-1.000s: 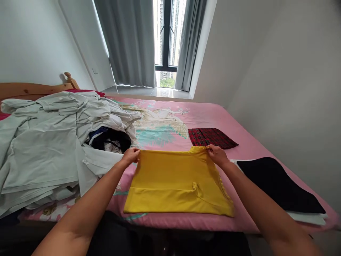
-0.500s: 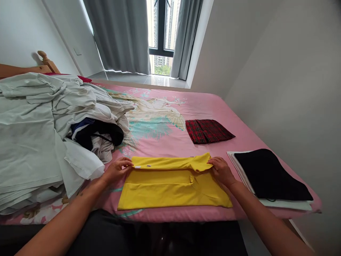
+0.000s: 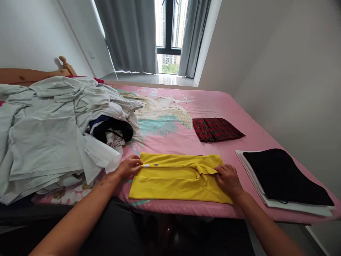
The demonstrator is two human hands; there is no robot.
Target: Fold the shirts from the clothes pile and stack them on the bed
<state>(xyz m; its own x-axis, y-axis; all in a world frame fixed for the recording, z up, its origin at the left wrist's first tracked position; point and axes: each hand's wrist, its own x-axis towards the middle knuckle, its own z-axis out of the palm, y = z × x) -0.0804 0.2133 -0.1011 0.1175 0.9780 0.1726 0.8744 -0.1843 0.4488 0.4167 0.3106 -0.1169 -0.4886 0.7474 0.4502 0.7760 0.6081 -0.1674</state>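
Note:
A yellow T-shirt point(image 3: 170, 188) lies on the bed's near edge, both its long sides folded inward and a strip of the middle showing between them. My left hand point(image 3: 130, 166) pinches the left end of the far flap, beside a small white label. At the other end, my right hand point(image 3: 229, 178) grips the sleeve part of the same flap between thumb and fingers. The flap rests nearly flat on the shirt.
White clothes point(image 3: 48, 138) are heaped on the left, with a black garment point(image 3: 117, 129) poking out. A red plaid folded cloth point(image 3: 218, 129) lies beyond the shirt. On the right sits a folded stack topped by a black garment point(image 3: 285, 177). The pink bedsheet point(image 3: 170, 145) lies underneath.
The far flap has come down toward me and lies flatter on the shirt. My right hand has moved slightly nearer with the sleeve. The camera view has shifted left.

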